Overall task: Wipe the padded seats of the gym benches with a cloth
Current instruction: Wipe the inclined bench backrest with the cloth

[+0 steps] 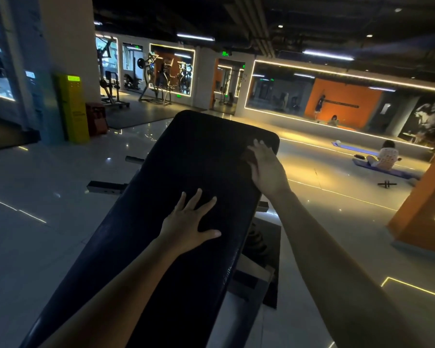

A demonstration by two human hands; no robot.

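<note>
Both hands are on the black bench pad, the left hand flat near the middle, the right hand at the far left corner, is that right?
Not quite. In the head view the right hand is at the far right corner of the black bench pad, not the left. The left hand does lie flat near the middle.

Black bench [186, 172], yellow cabinet [73, 109], orange pillar [422, 217], purple mat [394, 172].

**Body in view: arms and hands**

The left forearm [126, 280] and the right forearm [337, 259] are showing bare along their whole visible length. The left hand [189, 222] and the right hand [266, 169] are showing bare as well. What is being worn is falling outside the frame.
</note>
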